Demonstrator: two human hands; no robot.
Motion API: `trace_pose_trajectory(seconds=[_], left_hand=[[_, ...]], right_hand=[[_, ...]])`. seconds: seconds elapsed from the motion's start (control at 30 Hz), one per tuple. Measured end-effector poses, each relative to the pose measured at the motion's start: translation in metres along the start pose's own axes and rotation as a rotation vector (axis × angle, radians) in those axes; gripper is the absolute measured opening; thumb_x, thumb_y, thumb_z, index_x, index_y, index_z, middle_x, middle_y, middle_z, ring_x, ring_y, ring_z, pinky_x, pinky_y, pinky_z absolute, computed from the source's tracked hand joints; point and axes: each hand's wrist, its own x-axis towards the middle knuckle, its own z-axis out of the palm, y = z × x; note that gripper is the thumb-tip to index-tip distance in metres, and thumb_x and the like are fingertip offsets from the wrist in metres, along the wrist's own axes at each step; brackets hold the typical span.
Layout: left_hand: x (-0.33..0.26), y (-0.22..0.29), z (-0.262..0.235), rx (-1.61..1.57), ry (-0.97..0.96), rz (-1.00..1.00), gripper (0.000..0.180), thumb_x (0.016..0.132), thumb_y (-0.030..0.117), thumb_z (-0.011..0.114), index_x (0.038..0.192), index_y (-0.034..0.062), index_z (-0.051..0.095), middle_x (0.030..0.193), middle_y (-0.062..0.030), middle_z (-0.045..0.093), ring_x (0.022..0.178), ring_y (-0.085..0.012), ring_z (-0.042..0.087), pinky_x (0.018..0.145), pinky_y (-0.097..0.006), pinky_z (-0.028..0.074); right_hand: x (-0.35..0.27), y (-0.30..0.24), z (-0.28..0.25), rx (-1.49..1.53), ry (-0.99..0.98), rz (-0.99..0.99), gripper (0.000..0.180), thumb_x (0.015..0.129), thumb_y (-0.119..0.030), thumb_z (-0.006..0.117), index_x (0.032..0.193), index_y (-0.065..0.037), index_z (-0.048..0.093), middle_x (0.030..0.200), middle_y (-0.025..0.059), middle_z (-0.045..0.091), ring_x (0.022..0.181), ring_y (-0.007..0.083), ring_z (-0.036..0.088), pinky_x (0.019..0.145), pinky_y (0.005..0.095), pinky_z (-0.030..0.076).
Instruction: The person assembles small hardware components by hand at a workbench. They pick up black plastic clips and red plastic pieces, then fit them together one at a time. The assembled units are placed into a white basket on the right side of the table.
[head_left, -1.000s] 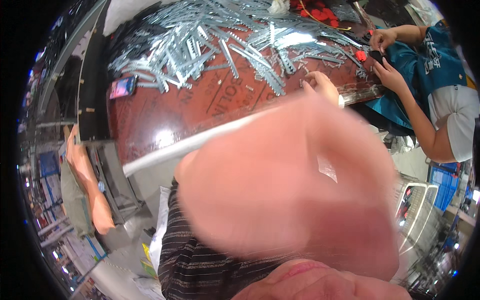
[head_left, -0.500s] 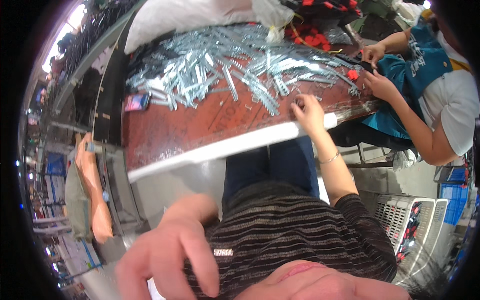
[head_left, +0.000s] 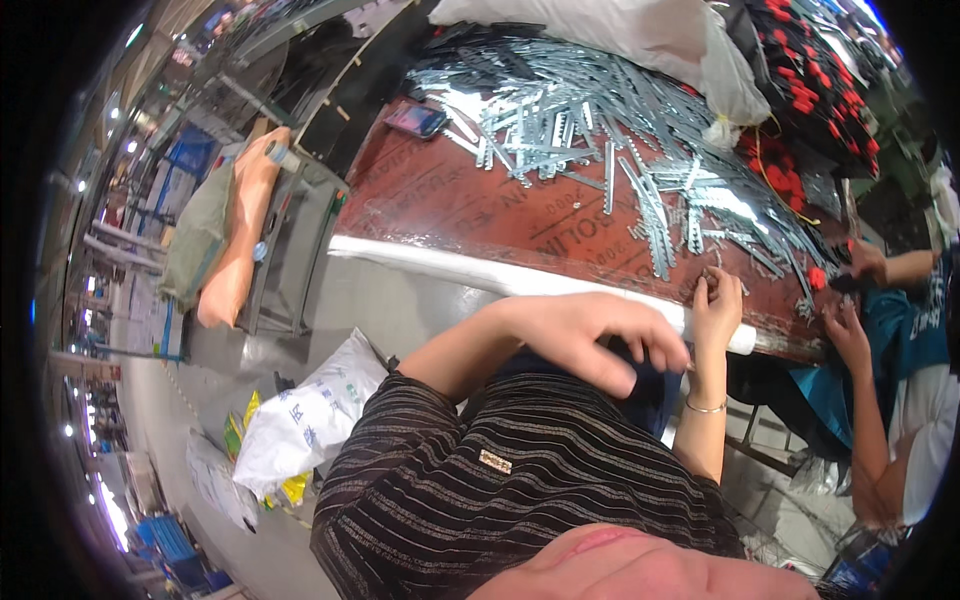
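My left hand (head_left: 590,340) hovers in front of my body, near the table's front edge. Its fingers are apart and loosely bent, with nothing in them. Over the white-covered front edge (head_left: 470,280) reaches my right hand (head_left: 718,305), its fingers curled together at the red-brown table top (head_left: 520,215). Whatever they may hold is too small to make out. Beyond that hand spreads a large heap of shiny grey toothed strips (head_left: 560,115), some lying close to its fingertips. A small red piece (head_left: 817,277) lies to the right.
A phone (head_left: 415,120) lies at the table's left end. At the back are a white sack (head_left: 620,35) and a pile of black and red pieces (head_left: 805,90). Beside me on the right, a person in a teal apron (head_left: 890,330) works with both hands. White bags (head_left: 310,415) stand on the floor.
My left hand has moved from low near the camera up and right, toward the table edge. My right hand stays at the table. The whole view has shifted and turned.
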Motion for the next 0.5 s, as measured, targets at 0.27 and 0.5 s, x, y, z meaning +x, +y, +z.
trace_pose_trajectory(seconds=[0.27,0.5], left_hand=[[-0.113,-0.058,-0.162,1.158,1.396,-0.219,0.041,0.076,0.015,0.061,0.113,-0.0008,0.057,0.110,-0.0169,0.058,0.097,-0.0261,0.058,0.084,-0.036,0.044],[-0.224,-0.087,-0.276,1.519,1.653,-0.746,0.039,0.083,0.027,0.049,0.121,0.0242,0.058,0.134,-0.0150,0.040,0.127,-0.0352,0.030,0.106,-0.048,0.020]], right_hand=[[0.004,0.000,-0.001,0.005,0.008,0.011,0.015,0.077,-0.006,0.062,0.093,-0.005,0.062,0.082,0.0070,0.056,0.062,0.0198,0.053,0.058,0.0302,0.043],[0.007,-0.004,0.000,-0.018,0.022,0.002,0.012,0.077,-0.003,0.061,0.090,-0.004,0.062,0.080,0.0066,0.056,0.059,0.0180,0.052,0.056,0.0288,0.043]])
